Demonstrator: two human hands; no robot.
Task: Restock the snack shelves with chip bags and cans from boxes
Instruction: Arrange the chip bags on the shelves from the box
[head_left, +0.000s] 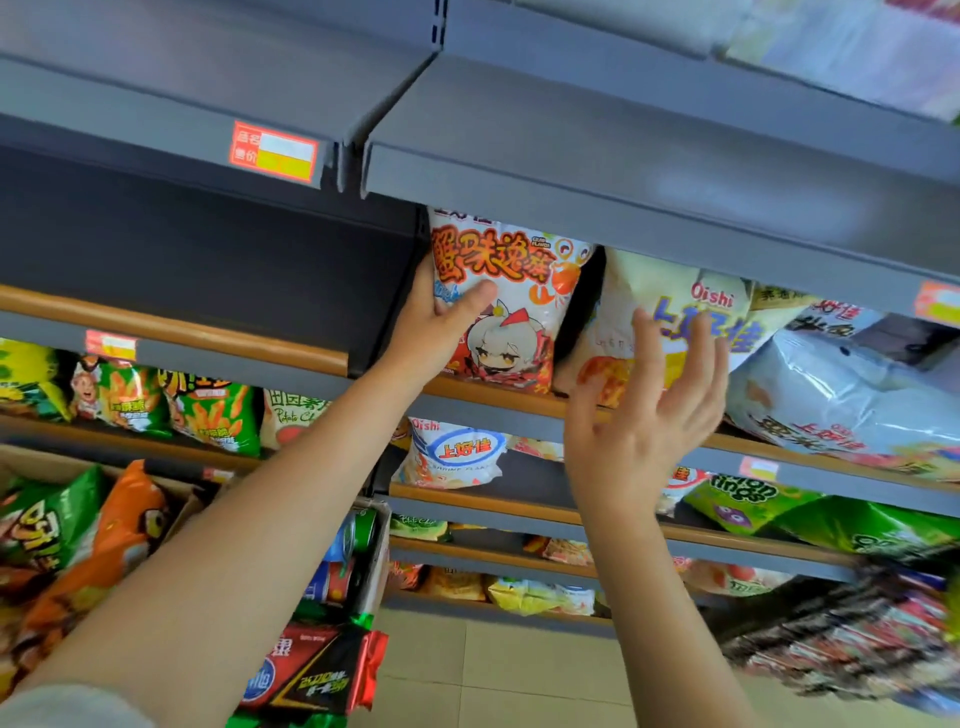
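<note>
Crab bag (511, 306) top hidden behind upper shelf lip (649, 208). Lower-right packets (852, 644) motion-blurred, unreadable. Box (171, 499) cut off left; cans (353, 551) probably partly hidden.

The shelves (519, 405) are seen from one head-worn camera, close up, tilted upward from below.

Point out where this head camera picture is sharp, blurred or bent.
Head view: sharpest at the centre, where the left hand grips the crab chip bag; the right hand is slightly smeared; the packets at lower right are heavily streaked by motion blur; the grey shelf edges slant and bow from the wide lens; soft glare on the pale bag.
</note>
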